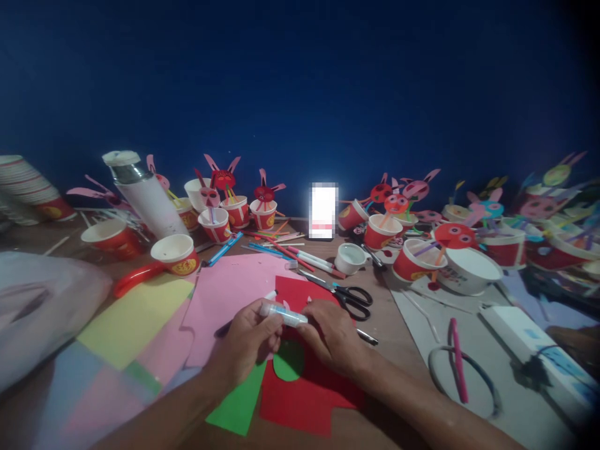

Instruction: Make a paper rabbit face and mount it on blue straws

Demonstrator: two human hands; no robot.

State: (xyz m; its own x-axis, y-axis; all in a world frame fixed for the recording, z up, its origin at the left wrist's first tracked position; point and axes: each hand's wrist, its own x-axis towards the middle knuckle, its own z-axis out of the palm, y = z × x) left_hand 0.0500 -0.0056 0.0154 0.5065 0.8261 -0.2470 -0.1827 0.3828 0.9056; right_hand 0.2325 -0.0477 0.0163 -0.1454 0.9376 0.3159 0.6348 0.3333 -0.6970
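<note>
My left hand is closed round one end of a white glue stick with a blue mark on its label. My right hand has its fingers closed at the other end of the tube, so the stick lies level between both hands. Below them a green rounded paper piece rests on red paper, near a sheet of green paper. Pink paper spreads out behind my left hand. Black-handled scissors lie just beyond my right hand, and a dark pen is to its right.
Red paper cups with rabbit-like paper faces, such as one cup, line the back. A white thermos leans at left. Markers and a small white cup lie ahead. At right is a power strip; at left, a plastic bag.
</note>
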